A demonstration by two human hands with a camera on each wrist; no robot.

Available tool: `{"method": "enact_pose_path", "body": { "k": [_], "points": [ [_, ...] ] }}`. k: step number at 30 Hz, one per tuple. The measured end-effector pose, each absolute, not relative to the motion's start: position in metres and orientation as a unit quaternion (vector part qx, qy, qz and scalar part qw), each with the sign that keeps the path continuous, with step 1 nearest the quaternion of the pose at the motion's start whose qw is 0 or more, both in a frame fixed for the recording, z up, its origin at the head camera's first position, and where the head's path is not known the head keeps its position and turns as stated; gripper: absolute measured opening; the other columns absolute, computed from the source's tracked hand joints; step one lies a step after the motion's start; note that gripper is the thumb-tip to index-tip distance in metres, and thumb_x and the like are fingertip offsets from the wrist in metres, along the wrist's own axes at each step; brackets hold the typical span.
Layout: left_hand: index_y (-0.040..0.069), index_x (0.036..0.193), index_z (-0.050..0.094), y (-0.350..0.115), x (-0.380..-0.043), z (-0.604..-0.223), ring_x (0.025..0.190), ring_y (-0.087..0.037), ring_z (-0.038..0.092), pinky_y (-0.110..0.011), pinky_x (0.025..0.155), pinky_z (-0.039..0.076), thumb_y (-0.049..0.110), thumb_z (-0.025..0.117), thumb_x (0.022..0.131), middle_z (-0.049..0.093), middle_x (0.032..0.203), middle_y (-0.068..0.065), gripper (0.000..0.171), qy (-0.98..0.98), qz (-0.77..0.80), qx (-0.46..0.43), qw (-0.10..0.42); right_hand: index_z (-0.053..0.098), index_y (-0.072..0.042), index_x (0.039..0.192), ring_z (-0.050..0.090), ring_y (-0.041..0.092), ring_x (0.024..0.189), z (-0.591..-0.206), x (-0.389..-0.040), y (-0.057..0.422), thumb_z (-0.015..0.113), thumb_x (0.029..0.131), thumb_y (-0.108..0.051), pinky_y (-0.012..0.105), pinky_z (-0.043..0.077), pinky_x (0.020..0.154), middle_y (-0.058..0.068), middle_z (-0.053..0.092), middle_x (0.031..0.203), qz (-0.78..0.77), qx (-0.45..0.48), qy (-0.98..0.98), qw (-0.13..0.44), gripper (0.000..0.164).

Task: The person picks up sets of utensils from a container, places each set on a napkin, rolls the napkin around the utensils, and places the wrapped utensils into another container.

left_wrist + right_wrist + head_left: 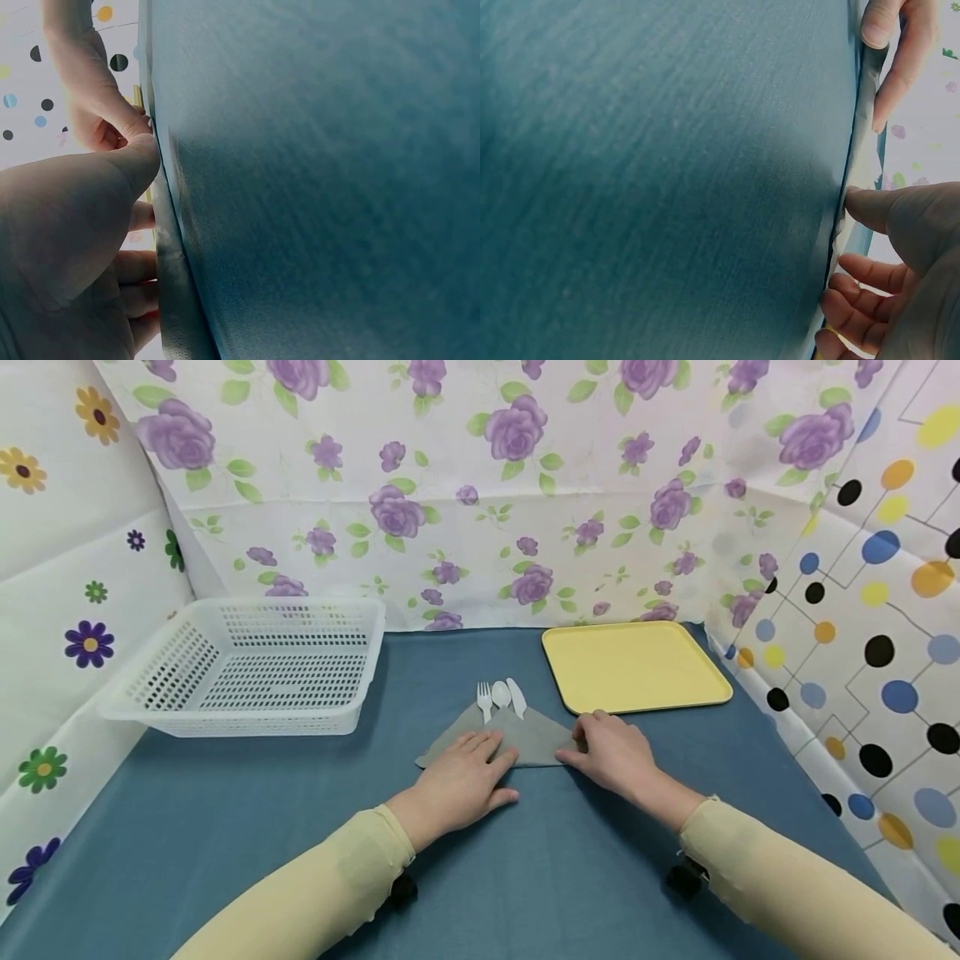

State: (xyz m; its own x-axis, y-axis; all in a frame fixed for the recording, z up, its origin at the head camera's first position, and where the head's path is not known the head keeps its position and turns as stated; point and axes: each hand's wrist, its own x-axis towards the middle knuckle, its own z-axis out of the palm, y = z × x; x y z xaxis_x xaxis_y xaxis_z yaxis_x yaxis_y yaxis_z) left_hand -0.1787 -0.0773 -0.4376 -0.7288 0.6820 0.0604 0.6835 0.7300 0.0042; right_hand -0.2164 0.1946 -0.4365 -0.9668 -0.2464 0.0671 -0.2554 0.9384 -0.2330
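Note:
A grey napkin [536,743], folded to a triangle with a straight near edge, lies mid-table. The white heads of a fork [484,700], a spoon [501,694] and a knife [517,697] stick out beyond its upper fold; their lower parts are hidden in it. My left hand [459,783] rests on the left half of the napkin, fingers extended and thumb apart. At the right corner, my right hand [617,755] pinches the napkin between thumb and curled fingers. The right wrist view shows that thumb [871,208] against the napkin's edge.
A white perforated plastic basket [341,722] stands at the back left. At the back right lies a yellow tray [637,668], just beyond my right hand. A blue cloth [225,827] covers the table, and patterned sheets [450,452] hang behind it and along both sides.

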Motion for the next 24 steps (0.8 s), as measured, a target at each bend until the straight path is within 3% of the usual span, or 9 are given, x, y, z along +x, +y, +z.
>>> {"method": "enact_pose_path", "body": {
  "k": [7,12,15,19,24],
  "points": [
    [0.01,0.16,0.059,-0.077,-0.178,-0.439,0.156,-0.039,0.046,-0.052,0.131,0.035,0.053,0.061,0.113,0.052,0.165,-0.023,0.064,-0.929,-0.011,-0.368,0.029,0.074,-0.001,0.126,0.067,0.031,0.088,-0.437,-0.218,0.196,0.085,0.098,-0.047,0.06,0.058,0.086,0.013,0.067,0.103,0.11,0.108,-0.988,0.007,0.055],
    [0.009,0.16,0.059,-0.077,-0.178,-0.438,0.156,-0.039,0.046,-0.052,0.131,0.035,0.052,0.061,0.113,0.051,0.165,-0.023,0.064,-0.929,-0.015,-0.368,0.024,0.074,0.001,0.124,0.067,0.031,0.088,-0.437,-0.222,0.195,0.084,0.098,-0.05,0.06,0.058,0.087,0.013,0.068,0.103,0.11,0.093,-0.989,-0.02,0.059],
    [0.009,0.16,0.059,-0.077,-0.178,-0.437,0.156,-0.039,0.046,-0.052,0.131,0.034,0.052,0.061,0.113,0.051,0.165,-0.023,0.064,-0.93,-0.017,-0.367,0.022,0.074,0.0,0.115,0.065,0.027,0.08,-0.436,-0.226,0.196,0.085,0.097,-0.051,0.051,0.058,0.074,0.011,0.066,0.095,0.118,0.084,-0.989,-0.043,0.054],
    [0.01,0.16,0.058,-0.077,-0.178,-0.438,0.157,-0.038,0.045,-0.052,0.131,0.034,0.053,0.061,0.113,0.05,0.166,-0.023,0.064,-0.93,-0.015,-0.367,0.021,0.069,-0.007,0.092,0.059,0.022,0.066,-0.435,-0.231,0.198,0.084,0.098,-0.051,0.037,0.047,0.057,0.007,0.06,0.08,0.135,0.077,-0.985,-0.077,0.046],
    [0.01,0.161,0.058,-0.077,-0.178,-0.439,0.157,-0.038,0.045,-0.052,0.131,0.034,0.053,0.061,0.113,0.051,0.166,-0.023,0.064,-0.93,-0.013,-0.368,0.024,0.06,-0.014,0.074,0.052,0.019,0.058,-0.435,-0.232,0.199,0.082,0.099,-0.05,0.033,0.037,0.053,0.002,0.05,0.067,0.162,0.075,-0.979,-0.094,0.049]
  ]
}}
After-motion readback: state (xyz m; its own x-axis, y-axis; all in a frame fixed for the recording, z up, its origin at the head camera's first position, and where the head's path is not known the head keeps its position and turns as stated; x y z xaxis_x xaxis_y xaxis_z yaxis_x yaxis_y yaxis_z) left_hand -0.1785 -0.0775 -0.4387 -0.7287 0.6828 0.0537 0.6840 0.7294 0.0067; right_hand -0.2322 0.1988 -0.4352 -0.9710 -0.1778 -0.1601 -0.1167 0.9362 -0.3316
